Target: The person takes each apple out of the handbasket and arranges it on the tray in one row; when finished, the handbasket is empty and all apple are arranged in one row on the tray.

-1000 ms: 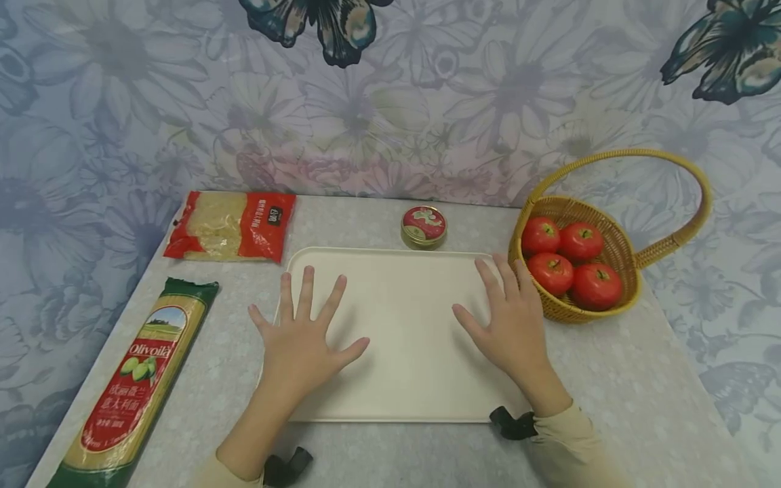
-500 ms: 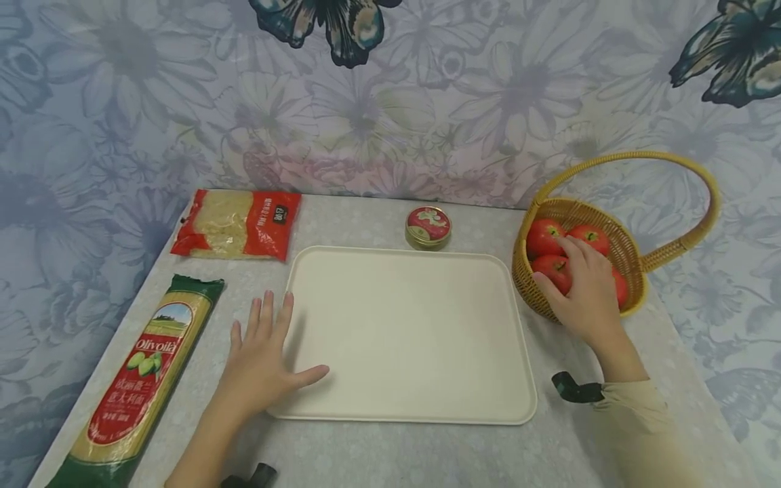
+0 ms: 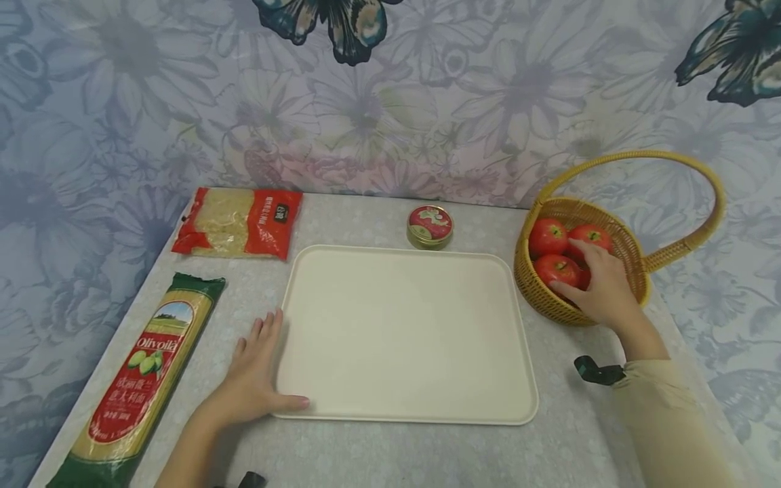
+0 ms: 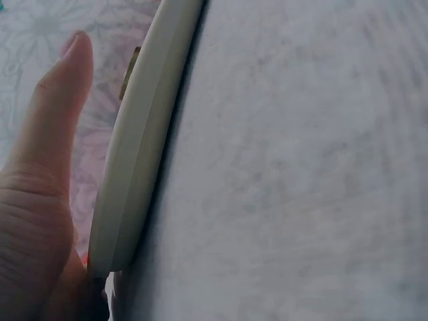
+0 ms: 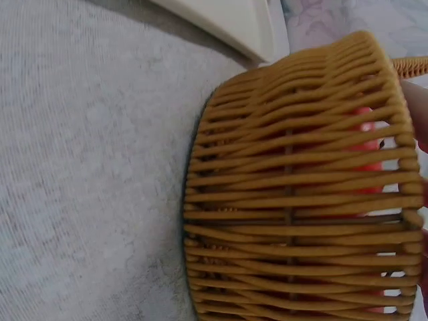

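Note:
My left hand (image 3: 250, 379) is at the near left corner of a cream rectangular tray (image 3: 405, 332). Its fingers lie fairly straight along the left edge, and the thumb extends over the rim. In the left wrist view, the straight thumb (image 4: 60, 100) stands apart from the tray's side (image 4: 134, 147). Over at the right, my right hand (image 3: 610, 291) reaches into a yellow woven basket (image 3: 552, 306), thumb and fingers curved round the near right apple (image 3: 584, 278), which is mostly hidden. Other red apples (image 3: 556, 270) sit beside it. The basket wall (image 5: 307, 187) fills much of the right wrist view.
A round tin (image 3: 430, 227) with a red lid stands behind the tray. At the back left lies a red and clear packet of pale noodles (image 3: 238, 224). A long spaghetti pack (image 3: 143, 373) lies along the left. The basket's tall handle (image 3: 708, 224) arches at the right.
My right hand has gone from above the tray's right side into the basket, onto an apple. My left hand has drawn back left and down to the tray's near left corner.

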Tool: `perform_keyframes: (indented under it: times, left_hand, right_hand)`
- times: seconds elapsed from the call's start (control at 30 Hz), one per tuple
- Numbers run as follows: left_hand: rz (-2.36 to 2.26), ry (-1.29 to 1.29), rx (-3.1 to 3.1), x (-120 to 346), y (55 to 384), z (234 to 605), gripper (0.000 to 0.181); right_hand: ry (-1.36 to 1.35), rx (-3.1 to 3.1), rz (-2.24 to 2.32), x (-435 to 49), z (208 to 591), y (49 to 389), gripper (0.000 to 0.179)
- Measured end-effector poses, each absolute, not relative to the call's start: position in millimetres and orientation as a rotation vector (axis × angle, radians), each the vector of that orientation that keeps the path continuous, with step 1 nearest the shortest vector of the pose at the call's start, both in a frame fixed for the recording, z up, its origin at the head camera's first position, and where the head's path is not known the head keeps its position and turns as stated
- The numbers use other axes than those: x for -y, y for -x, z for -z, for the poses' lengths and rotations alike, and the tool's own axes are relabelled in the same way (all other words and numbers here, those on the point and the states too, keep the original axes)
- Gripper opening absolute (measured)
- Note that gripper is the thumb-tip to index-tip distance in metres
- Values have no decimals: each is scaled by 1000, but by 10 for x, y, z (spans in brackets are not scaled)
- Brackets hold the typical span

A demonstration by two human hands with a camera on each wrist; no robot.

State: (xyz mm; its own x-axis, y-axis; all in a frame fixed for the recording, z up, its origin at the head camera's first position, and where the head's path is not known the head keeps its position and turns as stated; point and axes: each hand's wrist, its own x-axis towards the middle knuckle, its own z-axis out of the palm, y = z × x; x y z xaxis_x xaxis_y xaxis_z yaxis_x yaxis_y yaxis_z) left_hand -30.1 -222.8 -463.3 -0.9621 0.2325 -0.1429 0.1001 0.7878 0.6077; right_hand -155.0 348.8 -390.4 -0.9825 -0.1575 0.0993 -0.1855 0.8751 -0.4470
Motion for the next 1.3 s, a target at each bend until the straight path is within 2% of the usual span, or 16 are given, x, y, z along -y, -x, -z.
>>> perform_keyframes:
  times: [0.4, 0.6, 0.77, 1.3]
  left_hand:
    - [-902, -261, -2703, 2308, 252, 4737, 159]
    - [-902, -284, -2699, 2321, 245, 4728, 159]
    - [-903, -323, -2715, 2325, 242, 4734, 159]
    - [-901, -303, -2707, 2324, 239, 4728, 158]
  right_hand:
    - [-178, 3167, -531, -3491, 3990, 1659, 88]
    - [-159, 3214, -456, -3479, 3977, 1683, 81]
    - [-151, 3237, -456, -3467, 3968, 1683, 82]
    - [-259, 3152, -446, -3494, 3977, 1682, 80]
